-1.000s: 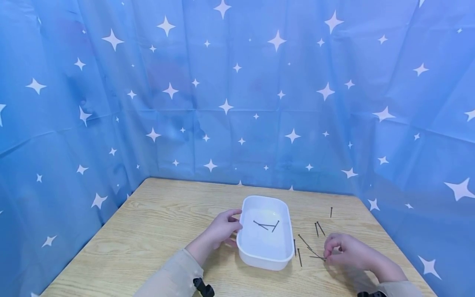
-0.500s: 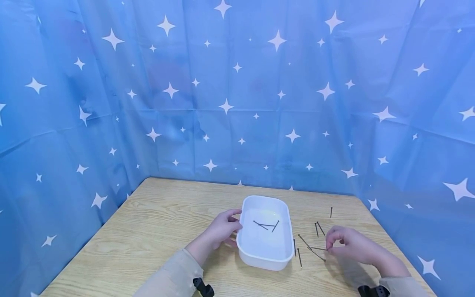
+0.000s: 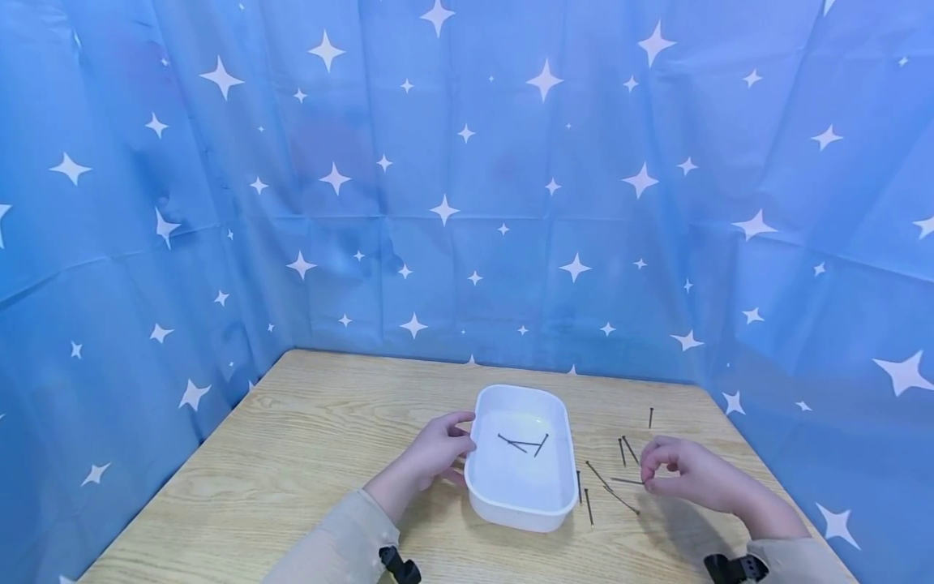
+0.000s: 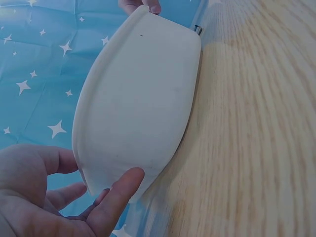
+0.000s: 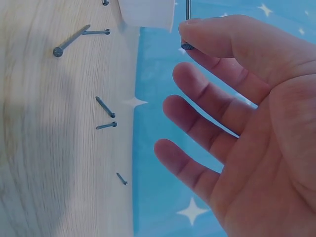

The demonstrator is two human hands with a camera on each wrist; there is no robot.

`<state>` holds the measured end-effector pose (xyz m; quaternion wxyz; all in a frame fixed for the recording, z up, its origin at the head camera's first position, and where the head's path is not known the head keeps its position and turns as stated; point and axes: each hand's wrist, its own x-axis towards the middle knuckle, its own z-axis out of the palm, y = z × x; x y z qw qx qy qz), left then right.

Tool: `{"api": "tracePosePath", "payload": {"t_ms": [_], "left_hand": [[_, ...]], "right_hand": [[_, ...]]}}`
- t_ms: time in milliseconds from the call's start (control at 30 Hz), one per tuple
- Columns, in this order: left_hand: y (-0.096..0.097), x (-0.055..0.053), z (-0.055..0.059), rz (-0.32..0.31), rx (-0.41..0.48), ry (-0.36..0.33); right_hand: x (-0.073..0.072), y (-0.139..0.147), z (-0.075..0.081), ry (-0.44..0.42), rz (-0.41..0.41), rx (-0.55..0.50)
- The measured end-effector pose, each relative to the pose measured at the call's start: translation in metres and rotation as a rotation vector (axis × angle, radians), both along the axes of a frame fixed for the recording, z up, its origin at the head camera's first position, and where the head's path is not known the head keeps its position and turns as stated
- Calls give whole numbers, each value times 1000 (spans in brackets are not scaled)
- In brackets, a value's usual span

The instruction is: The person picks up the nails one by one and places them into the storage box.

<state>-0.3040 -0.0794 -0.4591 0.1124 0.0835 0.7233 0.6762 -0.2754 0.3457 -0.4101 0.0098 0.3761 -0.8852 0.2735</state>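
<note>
A white plastic tub (image 3: 520,487) stands on the table with several dark nails (image 3: 527,444) inside. My left hand (image 3: 435,446) rests against the tub's left side. In the left wrist view, its fingers touch the rim and outer wall of the tub (image 4: 136,98). To the tub's right, my right hand (image 3: 693,478) pinches one nail (image 3: 627,481) between thumb and index finger, just above the table. The right wrist view shows this nail (image 5: 188,10) held near its head, the other fingers of the right hand (image 5: 256,113) spread loosely.
Several loose nails lie right of the tub: a touching pair (image 3: 613,491), two by the tub wall (image 3: 589,507), two behind (image 3: 630,450), and one farther back (image 3: 651,417). A blue star-patterned curtain (image 3: 467,178) encloses the wooden table (image 3: 306,454).
My right hand has lifted a nail off the pile and moved slightly away from me with it. The left hand and the tub have stayed in place.
</note>
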Motion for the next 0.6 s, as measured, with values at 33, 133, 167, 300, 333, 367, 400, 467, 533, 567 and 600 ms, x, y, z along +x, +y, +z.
{"api": "tracePosePath", "payload": {"t_ms": [33,133,167,300,333,367,400,467,533,567,600], "left_hand": [[0,0,0,-1,1,0],[-1,0,0,-7,7,-2],[-1,0,0,-8,8,-4],[-1,0,0,-7,3,-5],[0,0,0,-6,1,-5],[0,0,0,-5,-1,-4],[0,0,0,-4,-2,-4],[0,0,0,-2,-3,-4],[0,1,0,0,-4,-4],[0,1,0,1,-5,-3],[0,1,0,1,-6,-2]], "right_hand": [[0,0,0,-4,-5,3],[-1,-2,2,-17,-14,13],[-1,-2,2,-20,-15,14],[-1,-3,3,-21,-20,14],[-1,-3,4,-20,-22,14],[-1,-3,4,-22,-24,13],[-1,-3,4,-25,-28,15],[-2,-3,5,-29,-33,18],[-4,-4,6,-37,-42,25],[-5,-4,7,-35,-43,27],[-6,-5,7,-30,-47,31]]}}
